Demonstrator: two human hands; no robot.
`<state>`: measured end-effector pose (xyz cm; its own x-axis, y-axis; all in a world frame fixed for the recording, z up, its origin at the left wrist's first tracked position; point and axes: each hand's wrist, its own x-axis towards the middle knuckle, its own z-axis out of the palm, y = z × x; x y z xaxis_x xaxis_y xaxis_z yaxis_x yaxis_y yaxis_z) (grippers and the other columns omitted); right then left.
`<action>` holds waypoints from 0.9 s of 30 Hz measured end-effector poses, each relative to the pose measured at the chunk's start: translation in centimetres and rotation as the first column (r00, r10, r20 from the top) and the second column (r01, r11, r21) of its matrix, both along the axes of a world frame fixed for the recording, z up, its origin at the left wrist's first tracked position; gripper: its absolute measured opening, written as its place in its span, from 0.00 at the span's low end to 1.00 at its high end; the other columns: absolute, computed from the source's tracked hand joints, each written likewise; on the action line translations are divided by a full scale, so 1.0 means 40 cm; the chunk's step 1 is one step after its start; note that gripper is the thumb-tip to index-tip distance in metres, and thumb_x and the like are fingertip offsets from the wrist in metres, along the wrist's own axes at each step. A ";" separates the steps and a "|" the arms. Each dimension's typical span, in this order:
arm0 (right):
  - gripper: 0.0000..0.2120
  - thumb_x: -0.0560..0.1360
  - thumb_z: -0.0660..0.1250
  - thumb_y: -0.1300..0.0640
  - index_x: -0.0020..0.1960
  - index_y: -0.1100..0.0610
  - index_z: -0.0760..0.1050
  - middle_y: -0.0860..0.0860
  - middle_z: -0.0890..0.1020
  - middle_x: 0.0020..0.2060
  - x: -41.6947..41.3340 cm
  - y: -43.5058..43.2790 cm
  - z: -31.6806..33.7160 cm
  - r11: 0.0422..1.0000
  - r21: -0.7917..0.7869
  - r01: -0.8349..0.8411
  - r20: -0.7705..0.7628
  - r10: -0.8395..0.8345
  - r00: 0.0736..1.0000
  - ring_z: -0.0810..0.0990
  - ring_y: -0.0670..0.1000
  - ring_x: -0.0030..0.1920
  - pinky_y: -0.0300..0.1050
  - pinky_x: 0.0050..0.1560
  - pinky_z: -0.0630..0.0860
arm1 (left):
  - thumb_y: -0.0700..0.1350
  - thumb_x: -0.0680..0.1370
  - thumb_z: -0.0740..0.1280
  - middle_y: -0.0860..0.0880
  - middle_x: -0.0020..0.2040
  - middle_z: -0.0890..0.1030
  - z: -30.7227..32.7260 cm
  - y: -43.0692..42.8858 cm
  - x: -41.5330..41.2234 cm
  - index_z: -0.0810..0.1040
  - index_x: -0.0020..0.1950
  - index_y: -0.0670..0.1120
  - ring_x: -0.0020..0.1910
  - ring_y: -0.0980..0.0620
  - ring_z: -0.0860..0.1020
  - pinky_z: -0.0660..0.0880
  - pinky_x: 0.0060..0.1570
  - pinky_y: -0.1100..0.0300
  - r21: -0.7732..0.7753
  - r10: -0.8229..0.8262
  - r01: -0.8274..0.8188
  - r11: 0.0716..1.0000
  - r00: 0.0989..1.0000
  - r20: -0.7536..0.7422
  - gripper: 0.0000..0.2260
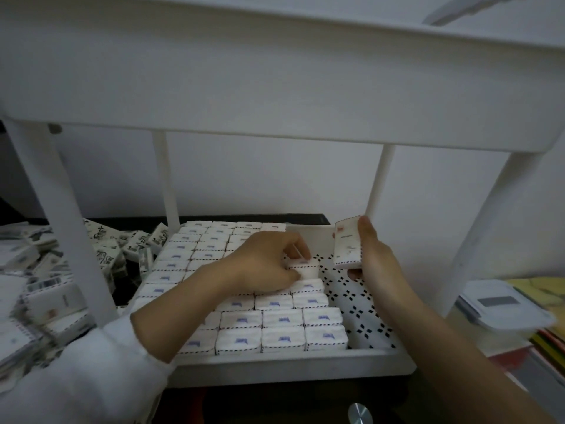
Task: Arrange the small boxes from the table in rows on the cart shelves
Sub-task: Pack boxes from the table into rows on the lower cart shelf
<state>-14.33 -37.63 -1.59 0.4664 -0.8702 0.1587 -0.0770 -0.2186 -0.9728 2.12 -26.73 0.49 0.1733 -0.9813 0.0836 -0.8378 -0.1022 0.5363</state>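
Small white boxes with dashed edges stand packed in rows (281,332) on the white cart shelf (290,367), filling its left and middle part. My left hand (263,264) reaches over the rows and pinches one small box (304,267) at the end of a row, beside the bare patterned shelf floor (360,313). My right hand (377,258) grips another small box (348,241) upright above the bare right strip of the shelf, thumb on top, fingers underneath.
A loose heap of boxes (46,289) lies on the dark table to the left, behind the cart's white leg (64,221). The upper shelf (275,71) overhangs closely. A lidded plastic container (504,304) and coloured papers sit at the right.
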 end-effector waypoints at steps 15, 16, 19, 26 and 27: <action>0.13 0.81 0.55 0.55 0.47 0.51 0.77 0.46 0.82 0.43 0.040 -0.004 0.002 0.975 -0.108 -0.192 -0.272 0.157 0.950 0.80 0.48 0.46 0.31 0.40 0.75 | 0.39 0.76 0.61 0.53 0.55 0.79 -0.012 0.079 -0.048 0.78 0.65 0.55 0.54 0.50 0.72 0.67 0.58 0.54 -0.171 -0.061 0.151 0.974 0.894 0.443 0.20; 0.13 0.81 0.54 0.57 0.50 0.52 0.78 0.49 0.83 0.45 0.042 0.001 0.000 0.972 -0.048 -0.230 -0.289 0.207 0.935 0.81 0.50 0.49 0.37 0.49 0.77 | 0.39 0.76 0.61 0.54 0.56 0.79 -0.010 0.088 -0.048 0.79 0.64 0.55 0.55 0.50 0.72 0.68 0.59 0.54 -0.177 -0.057 0.146 0.973 0.902 0.429 0.20; 0.14 0.79 0.53 0.61 0.55 0.54 0.76 0.53 0.83 0.48 0.052 0.009 0.004 0.950 0.083 -0.300 -0.342 0.310 0.887 0.81 0.51 0.49 0.44 0.53 0.77 | 0.38 0.76 0.62 0.57 0.57 0.80 -0.003 0.126 -0.040 0.81 0.61 0.55 0.57 0.54 0.73 0.69 0.60 0.56 -0.239 -0.003 0.089 0.967 0.940 0.341 0.19; 0.19 0.80 0.50 0.60 0.57 0.68 0.76 0.63 0.82 0.53 0.067 0.038 0.018 0.931 0.047 -0.363 -0.524 0.332 0.784 0.83 0.55 0.48 0.38 0.48 0.75 | 0.38 0.77 0.63 0.59 0.54 0.80 0.018 0.245 -0.034 0.82 0.54 0.56 0.57 0.59 0.75 0.71 0.59 0.56 -0.371 0.113 -0.037 0.928 0.976 0.186 0.15; 0.20 0.81 0.49 0.56 0.59 0.64 0.77 0.61 0.81 0.56 0.068 0.040 0.017 0.933 0.041 -0.359 -0.541 0.322 0.777 0.82 0.57 0.53 0.41 0.54 0.74 | 0.37 0.77 0.64 0.59 0.54 0.80 0.021 0.266 -0.036 0.82 0.54 0.56 0.57 0.60 0.75 0.72 0.59 0.56 -0.386 0.121 -0.044 0.921 0.977 0.177 0.15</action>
